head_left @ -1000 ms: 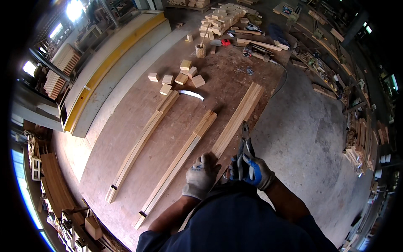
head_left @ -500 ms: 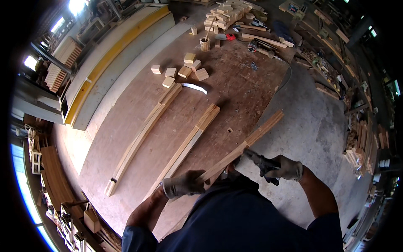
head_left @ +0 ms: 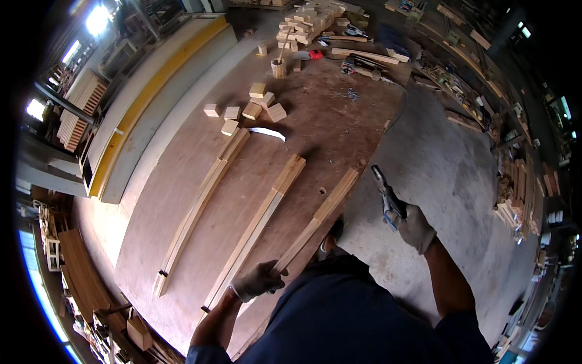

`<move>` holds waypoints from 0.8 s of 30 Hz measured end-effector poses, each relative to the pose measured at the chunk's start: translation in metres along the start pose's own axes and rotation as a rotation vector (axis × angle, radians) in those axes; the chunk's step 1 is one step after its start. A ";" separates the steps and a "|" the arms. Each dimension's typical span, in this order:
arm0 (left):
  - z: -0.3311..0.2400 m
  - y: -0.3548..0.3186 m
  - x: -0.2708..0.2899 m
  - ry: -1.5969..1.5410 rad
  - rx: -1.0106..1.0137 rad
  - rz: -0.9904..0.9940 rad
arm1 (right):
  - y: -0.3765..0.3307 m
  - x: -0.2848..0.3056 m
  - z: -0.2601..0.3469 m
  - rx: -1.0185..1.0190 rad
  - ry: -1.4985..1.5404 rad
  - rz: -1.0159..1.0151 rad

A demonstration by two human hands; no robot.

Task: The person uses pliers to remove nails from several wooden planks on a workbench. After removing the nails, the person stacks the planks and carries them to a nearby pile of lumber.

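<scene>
My left hand (head_left: 260, 281), in a grey work glove, is closed round the near part of a long wooden strip (head_left: 303, 238). A shorter wood piece lies along the strip's far end, which reaches the right edge of the brown tabletop (head_left: 200, 176). In my right hand (head_left: 417, 229), also gloved, is a black pistol-grip tool (head_left: 390, 193) with a blue part, held over the floor, apart from the strip. Its exact kind is unclear. Two similar long strips, the middle one (head_left: 254, 225) and the left one (head_left: 197, 213), lie left of my left hand.
Several small wood blocks (head_left: 251, 111) lie beyond the strips, near a white curved piece (head_left: 268, 132). Farther off are a brush pot (head_left: 279, 68), stacked blocks (head_left: 309, 24) and a corded power tool (head_left: 364, 71). Timber (head_left: 518, 194) is piled at the right.
My right hand has drawn the black tool away from the strip to the right and tipped it upward. The strip has swung left over the tabletop, with my left hand still on it.
</scene>
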State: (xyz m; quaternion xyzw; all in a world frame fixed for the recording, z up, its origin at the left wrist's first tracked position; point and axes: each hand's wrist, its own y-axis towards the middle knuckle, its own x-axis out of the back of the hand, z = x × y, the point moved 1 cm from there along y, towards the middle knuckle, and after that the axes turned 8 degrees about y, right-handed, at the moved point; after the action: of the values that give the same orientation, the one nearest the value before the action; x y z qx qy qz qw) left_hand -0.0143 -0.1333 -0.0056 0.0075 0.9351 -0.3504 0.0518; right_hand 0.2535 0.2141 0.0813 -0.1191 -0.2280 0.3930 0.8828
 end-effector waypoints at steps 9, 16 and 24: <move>0.006 -0.003 -0.009 -0.030 -0.019 0.003 | 0.013 0.004 0.016 0.010 -0.357 -0.055; 0.006 0.000 -0.011 0.016 -0.034 0.001 | 0.018 0.009 0.005 0.135 -0.606 -0.125; 0.007 -0.003 -0.012 0.116 -0.072 -0.073 | 0.019 0.018 0.015 0.139 -0.659 -0.026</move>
State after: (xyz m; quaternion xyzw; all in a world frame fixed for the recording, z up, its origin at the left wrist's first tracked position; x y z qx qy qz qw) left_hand -0.0023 -0.1396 -0.0073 -0.0080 0.9482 -0.3173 -0.0151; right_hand 0.2447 0.2409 0.0920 0.0777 -0.4752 0.4137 0.7726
